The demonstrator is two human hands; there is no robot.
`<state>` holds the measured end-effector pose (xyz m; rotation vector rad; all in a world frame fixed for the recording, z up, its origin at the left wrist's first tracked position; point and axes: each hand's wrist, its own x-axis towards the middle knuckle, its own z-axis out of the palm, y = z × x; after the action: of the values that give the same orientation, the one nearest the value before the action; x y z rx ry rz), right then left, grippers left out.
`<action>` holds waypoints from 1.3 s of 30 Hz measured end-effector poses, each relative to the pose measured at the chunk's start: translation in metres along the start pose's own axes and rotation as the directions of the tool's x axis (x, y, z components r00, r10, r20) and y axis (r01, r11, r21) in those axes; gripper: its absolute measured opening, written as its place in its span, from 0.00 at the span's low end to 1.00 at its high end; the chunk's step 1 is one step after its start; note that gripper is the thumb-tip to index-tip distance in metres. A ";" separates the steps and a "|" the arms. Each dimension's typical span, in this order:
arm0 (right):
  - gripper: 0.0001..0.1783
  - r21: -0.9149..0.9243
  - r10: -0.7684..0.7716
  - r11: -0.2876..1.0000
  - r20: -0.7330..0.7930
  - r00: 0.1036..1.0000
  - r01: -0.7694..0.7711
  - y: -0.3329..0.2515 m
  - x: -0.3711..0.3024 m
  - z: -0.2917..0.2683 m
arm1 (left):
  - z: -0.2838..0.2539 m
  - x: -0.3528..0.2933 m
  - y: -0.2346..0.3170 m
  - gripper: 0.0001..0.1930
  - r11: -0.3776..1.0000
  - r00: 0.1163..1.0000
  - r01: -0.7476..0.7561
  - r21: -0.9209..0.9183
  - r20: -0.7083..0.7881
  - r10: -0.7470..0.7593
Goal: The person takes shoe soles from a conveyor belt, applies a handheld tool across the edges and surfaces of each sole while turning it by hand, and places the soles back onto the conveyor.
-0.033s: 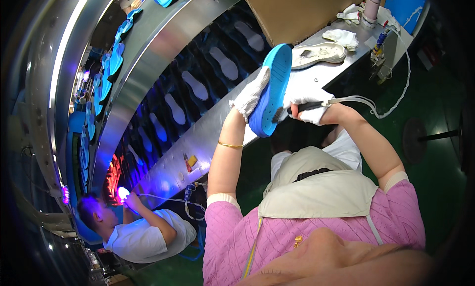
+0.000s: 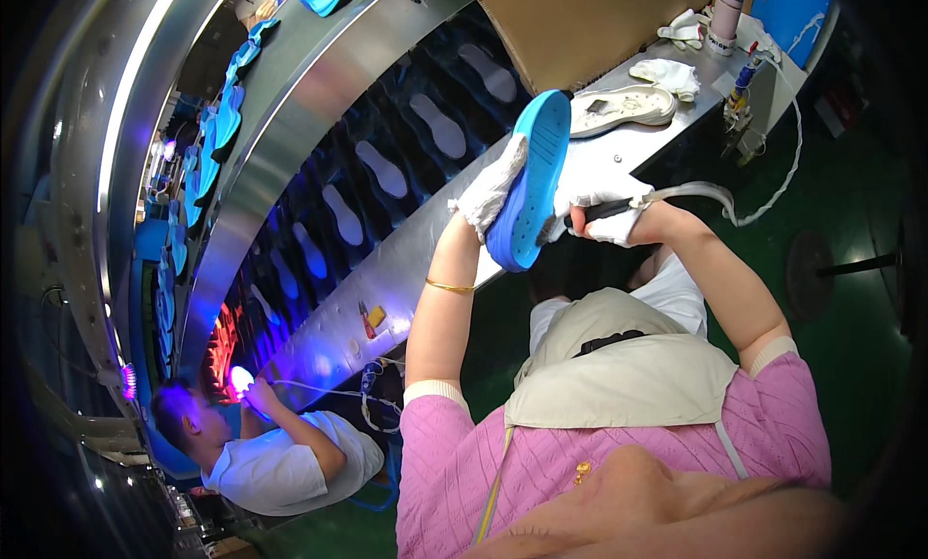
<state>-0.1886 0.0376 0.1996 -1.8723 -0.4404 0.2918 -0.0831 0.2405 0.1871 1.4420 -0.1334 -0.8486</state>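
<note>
One metal bench [image 2: 398, 256], one blue sole [image 2: 537, 177] in left fingers [image 2: 491, 193], one black tool [image 2: 607, 210] in right fingers [image 2: 580, 218]

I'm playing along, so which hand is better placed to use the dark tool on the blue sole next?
Probably the right hand: it holds the dark tool beside the blue sole, while the left hand holds the sole.
</note>
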 end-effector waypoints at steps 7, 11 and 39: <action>0.07 0.097 -0.112 0.988 -0.096 0.989 0.121 0.007 0.002 -0.018 | 0.005 -0.007 0.002 0.39 0.995 0.999 -0.035 -0.090 0.033 0.038; 0.05 0.295 -0.004 0.956 0.025 1.000 -0.003 0.003 -0.004 -0.027 | 0.002 -0.019 0.006 0.38 0.973 0.991 -0.132 -0.189 -0.017 0.131; 0.14 0.072 -0.195 0.964 -0.462 0.865 0.256 0.002 -0.009 0.024 | 0.050 -0.009 -0.113 0.37 0.491 0.952 -0.185 -0.851 -0.032 0.303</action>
<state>-0.2059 0.0531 0.1893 -1.6710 -0.3063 -0.2687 -0.1660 0.2164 0.0982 0.4008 -0.0005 -0.6076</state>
